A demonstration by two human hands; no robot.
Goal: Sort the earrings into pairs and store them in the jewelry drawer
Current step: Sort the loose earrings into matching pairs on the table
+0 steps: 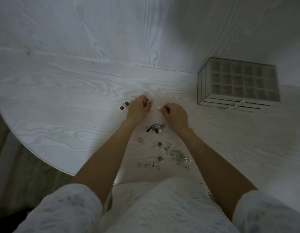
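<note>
Filling most of the view, a white wood-grain table (65,105) is seen, its curved edge running along the near left above a darker floor (20,179), with broad bare surface left and far of the hands. At the far right a clear jewelry organizer (236,84) is set, its top a grid of small compartments; what lies in them cannot be made out, and drawer fronts with small knobs (236,105) are turned toward the person. Loose earrings (164,153) are scattered on the table between the forearms, with a darker cluster (154,128) lying just behind the right wrist. Beside the left hand (137,108), white flower-shaped earrings (124,105) with red and blue centres are laid. The left hand's fingers are curled; whether anything is held cannot be told. A small pale earring (158,107) is pinched by the right hand (174,115), close to the left fingertips.
</note>
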